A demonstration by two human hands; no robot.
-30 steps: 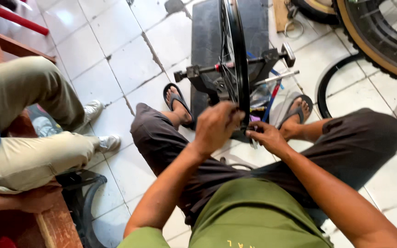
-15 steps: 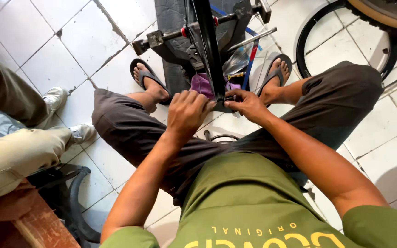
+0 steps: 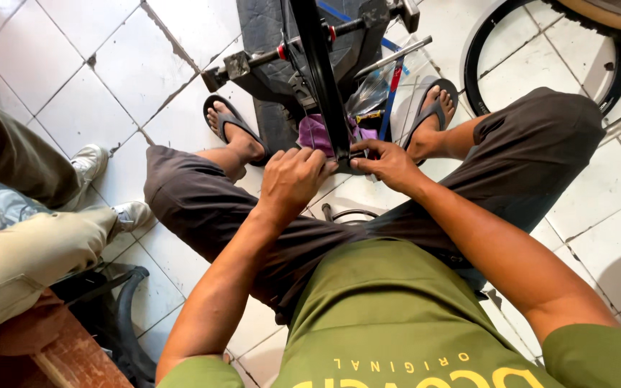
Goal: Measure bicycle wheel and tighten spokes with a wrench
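White floor tiles point(image 3: 73, 108) fill the head view. At twelve o'clock a black bicycle wheel point(image 3: 321, 79) stands edge-on in a stand, running twelve to six. Left hand point(image 3: 292, 179) curls, touching its lower rim at left; right hand point(image 3: 389, 164) pinches it at right, equally near.

We see a floor point(image 3: 95, 100) of pale square tiles with dark, cracked joints. At its top middle lies a dark mat point(image 3: 267, 29), and on that mat stands a metal wheel stand point(image 3: 282, 72). Just left of the mat a foot in a black sandal point(image 3: 228, 129) rests on the tiles; just right of it, a second sandalled foot point(image 3: 433, 115). Further right of the mat a black tyre point(image 3: 540, 65) lies flat. Well left of the mat, two grey-white shoes point(image 3: 109, 187) of another person stand on the tiles, beside a wooden bench point(image 3: 66, 359).
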